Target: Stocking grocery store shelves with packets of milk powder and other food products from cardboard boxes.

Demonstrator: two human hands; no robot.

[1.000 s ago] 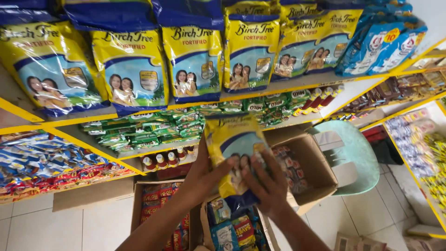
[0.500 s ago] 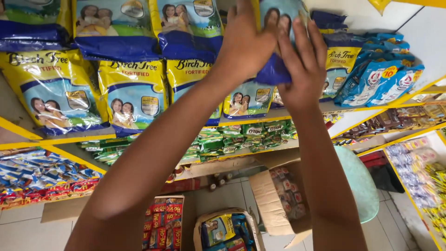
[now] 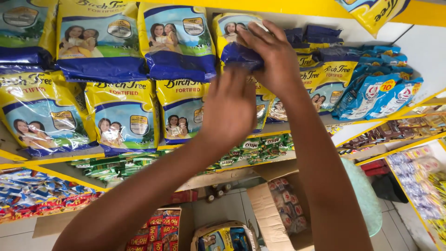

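A yellow and blue milk powder pouch stands in the top row of a yellow shelf, pressed in beside a matching pouch. My right hand lies over its right side and lower blue edge, fingers curled on it. Just below, my left hand reaches up with its fingertips at the pouch's bottom edge. Both forearms rise from the bottom of the view and hide part of the row below.
More yellow and blue pouches fill the second row. Blue packets lie at the right, green sachets on a lower shelf. On the floor stand an open cardboard box, a box of red sachets and a teal stool.
Both hands lifted the pouch from above the floor boxes up to the top shelf row. It now sits lower and further in among the other pouches.
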